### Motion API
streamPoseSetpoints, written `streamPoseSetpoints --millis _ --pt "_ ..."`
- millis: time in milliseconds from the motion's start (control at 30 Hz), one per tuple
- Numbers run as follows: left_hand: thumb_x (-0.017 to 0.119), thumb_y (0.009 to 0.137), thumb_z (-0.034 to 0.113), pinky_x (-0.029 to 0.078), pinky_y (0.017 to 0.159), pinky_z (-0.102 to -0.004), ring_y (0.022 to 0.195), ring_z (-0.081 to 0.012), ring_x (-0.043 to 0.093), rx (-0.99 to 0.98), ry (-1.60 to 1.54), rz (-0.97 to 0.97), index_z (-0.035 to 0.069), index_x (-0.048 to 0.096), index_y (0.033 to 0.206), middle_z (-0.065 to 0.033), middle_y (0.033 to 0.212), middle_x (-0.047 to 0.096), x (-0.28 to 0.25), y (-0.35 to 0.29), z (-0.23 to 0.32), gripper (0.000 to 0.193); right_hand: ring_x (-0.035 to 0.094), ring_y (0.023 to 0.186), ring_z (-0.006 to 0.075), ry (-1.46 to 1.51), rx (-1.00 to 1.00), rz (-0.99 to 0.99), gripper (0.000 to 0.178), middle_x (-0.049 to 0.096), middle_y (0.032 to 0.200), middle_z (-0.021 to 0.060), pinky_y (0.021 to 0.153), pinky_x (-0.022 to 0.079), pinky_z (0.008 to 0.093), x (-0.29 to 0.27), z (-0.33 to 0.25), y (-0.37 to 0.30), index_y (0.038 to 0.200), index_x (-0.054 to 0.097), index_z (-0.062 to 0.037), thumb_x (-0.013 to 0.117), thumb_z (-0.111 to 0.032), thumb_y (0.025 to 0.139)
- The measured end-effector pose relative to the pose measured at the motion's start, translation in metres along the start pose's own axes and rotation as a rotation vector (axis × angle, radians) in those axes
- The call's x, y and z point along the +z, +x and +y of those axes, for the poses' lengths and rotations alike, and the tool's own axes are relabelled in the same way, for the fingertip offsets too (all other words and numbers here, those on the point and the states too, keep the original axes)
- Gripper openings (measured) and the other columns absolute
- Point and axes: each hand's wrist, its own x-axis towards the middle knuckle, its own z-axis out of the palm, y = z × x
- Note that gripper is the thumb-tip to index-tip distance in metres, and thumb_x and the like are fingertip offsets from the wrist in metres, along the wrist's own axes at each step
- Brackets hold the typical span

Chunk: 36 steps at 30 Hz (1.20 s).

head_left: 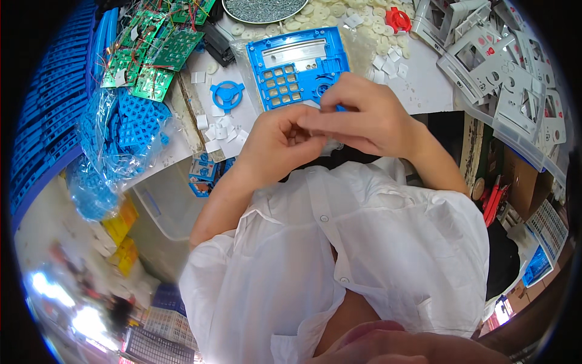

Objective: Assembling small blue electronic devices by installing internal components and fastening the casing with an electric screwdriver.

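Blue plastic panel (308,77), windowed and grid-holed, lies near bunched fingers (339,123) whose hold I cannot tell.

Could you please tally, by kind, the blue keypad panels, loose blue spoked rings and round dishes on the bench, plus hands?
Blue plastic keypad panel: 1
Blue spoked plastic ring: 1
Round dish of small grey metal pieces: 1
Bare left hand, bare right hand: 2
Total: 5
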Motion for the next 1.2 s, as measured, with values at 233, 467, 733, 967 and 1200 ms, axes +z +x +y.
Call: streamPoseSetpoints --millis 233,467,733,967,1200 --pt "0.066 0.088 -0.002 0.040 0.060 -0.0191 0.069 0.0004 0.049 -0.165 -0.067 -0.078 -0.001 0.069 0.109 0.0065 0.080 0.059 -0.005 0.005 0.002 0.021 0.062 0.070 0.0215 -0.249 -0.106 -0.180 0.025 0.065 0.086 0.0047 0.053 0.050 0.0324 -0.012 -0.009 0.004 0.095 0.070 -0.0046 0.079 -0.006 0.072" --pt "0.072 0.080 0.005 0.048 0.074 -0.0362 0.084 -0.0246 0.061 0.687 1.085 0.374 0.006 0.070 0.107 -0.0071 0.091 0.063 -0.016 0.016 -0.001 0.027 0.066 0.062 0.0221 -0.318 0.411 -0.001 0.010 0.065 0.075 0.0080 0.054 0.051 0.0321 -0.007 0.011 -0.014 0.086 0.070 -0.0027 0.078 -0.009 0.084" --pt "0.075 0.077 0.006 0.047 0.086 -0.0443 0.100 -0.0325 0.061 0.698 1.210 0.297 0.007 0.069 0.105 -0.0092 0.109 0.065 -0.013 0.023 -0.019 0.029 0.064 0.058 0.0239 -0.446 0.507 0.098 0.020 0.065 0.070 0.0067 0.052 0.048 0.0348 0.032 0.016 -0.014 0.076 0.062 -0.0051 0.076 -0.015 0.087" --pt "0.075 0.077 0.009 0.045 0.087 -0.0451 0.105 -0.0312 0.060 0.693 1.259 0.302 0.011 0.070 0.116 -0.0071 0.111 0.064 -0.010 0.023 -0.022 0.038 0.064 0.061 0.0258 -0.515 0.564 0.106 0.020 0.064 0.070 0.0059 0.052 0.048 0.0373 0.040 0.014 -0.013 0.076 0.060 -0.0072 0.074 -0.016 0.086" --pt "0.073 0.079 0.012 0.044 0.087 -0.0450 0.108 -0.0301 0.057 0.651 1.333 0.295 0.013 0.069 0.124 -0.0057 0.113 0.063 -0.008 0.025 -0.021 0.044 0.065 0.065 0.0290 -0.490 0.577 0.047 0.018 0.063 0.071 0.0075 0.054 0.050 0.0406 0.034 0.015 -0.012 0.077 0.060 -0.0088 0.072 -0.019 0.086"
